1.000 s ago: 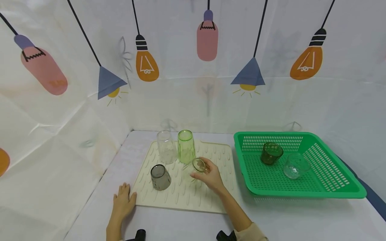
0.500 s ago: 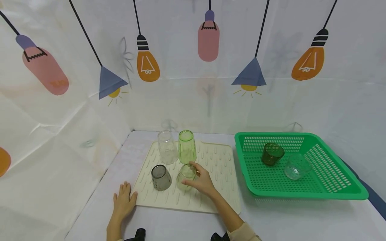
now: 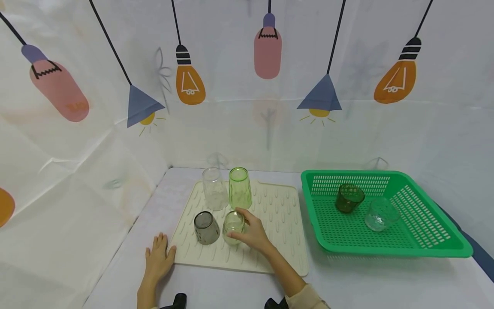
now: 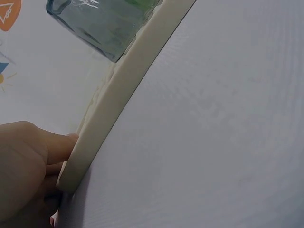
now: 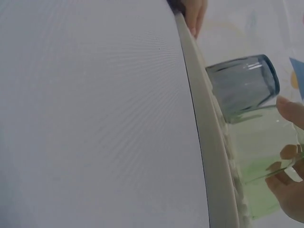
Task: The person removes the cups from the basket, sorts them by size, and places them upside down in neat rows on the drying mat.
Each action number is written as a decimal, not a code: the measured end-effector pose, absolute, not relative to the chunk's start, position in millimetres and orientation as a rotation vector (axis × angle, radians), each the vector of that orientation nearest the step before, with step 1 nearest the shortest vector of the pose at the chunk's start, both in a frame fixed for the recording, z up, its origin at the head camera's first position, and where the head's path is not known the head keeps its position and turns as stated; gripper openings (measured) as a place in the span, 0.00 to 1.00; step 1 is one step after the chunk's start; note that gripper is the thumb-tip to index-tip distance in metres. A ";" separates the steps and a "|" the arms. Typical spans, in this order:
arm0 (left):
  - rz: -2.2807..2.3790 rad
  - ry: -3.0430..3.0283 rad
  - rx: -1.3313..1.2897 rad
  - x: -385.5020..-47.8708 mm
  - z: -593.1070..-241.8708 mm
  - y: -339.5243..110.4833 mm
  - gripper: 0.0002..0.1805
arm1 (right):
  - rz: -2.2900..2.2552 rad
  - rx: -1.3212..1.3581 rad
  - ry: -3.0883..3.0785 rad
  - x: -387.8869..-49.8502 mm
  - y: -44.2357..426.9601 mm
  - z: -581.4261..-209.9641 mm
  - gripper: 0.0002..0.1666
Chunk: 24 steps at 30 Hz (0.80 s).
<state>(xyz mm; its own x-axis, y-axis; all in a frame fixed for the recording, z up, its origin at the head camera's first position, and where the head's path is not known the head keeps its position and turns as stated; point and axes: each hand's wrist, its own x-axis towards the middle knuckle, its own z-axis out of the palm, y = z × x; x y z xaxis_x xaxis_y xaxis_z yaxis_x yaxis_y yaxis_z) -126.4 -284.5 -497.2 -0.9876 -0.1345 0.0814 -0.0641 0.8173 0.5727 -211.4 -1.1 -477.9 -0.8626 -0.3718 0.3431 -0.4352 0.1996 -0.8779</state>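
My right hand [image 3: 252, 231] holds a pale green glass [image 3: 233, 227] between thumb and fingers, upright at the front half of the cream ridged mat [image 3: 275, 240]. In the right wrist view this glass [image 5: 256, 137] meets the mat's surface, close beside a grey glass [image 5: 244, 83]. The same grey glass [image 3: 206, 228] stands just left of it in the head view. Behind them are a tall clear glass [image 3: 214, 191] and a tall green glass [image 3: 239, 189]. My left hand [image 3: 157, 257] rests at the mat's front left corner, its thumb [image 4: 61, 146] touching the edge.
A green plastic basket [image 3: 390, 249] stands right of the mat. Inside it are a dark green glass [image 3: 349, 198] and a clear glass [image 3: 380, 214]. White cloth [image 3: 220, 287] covers the table, and a patterned sheet [image 3: 231, 133] hangs behind and at the left.
My right hand has moved left and toward me with the pale green glass, bringing it beside the grey glass. The left hand has stayed at the mat's corner.
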 end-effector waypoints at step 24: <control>-0.906 -2.867 0.174 -126.1 -497.6 -284.5 0.31 | 1.608 0.844 -2.471 -208.7 -2.6 -479.2 0.46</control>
<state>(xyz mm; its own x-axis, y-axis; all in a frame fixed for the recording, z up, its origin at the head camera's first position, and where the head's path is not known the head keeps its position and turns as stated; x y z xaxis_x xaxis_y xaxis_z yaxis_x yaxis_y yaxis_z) -126.1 -284.5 -497.6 -0.9849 -0.1487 0.0888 -0.0707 0.8132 0.5777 -208.7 -2.6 -479.2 -0.8460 -0.4035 0.3485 -0.4821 0.2995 -0.8234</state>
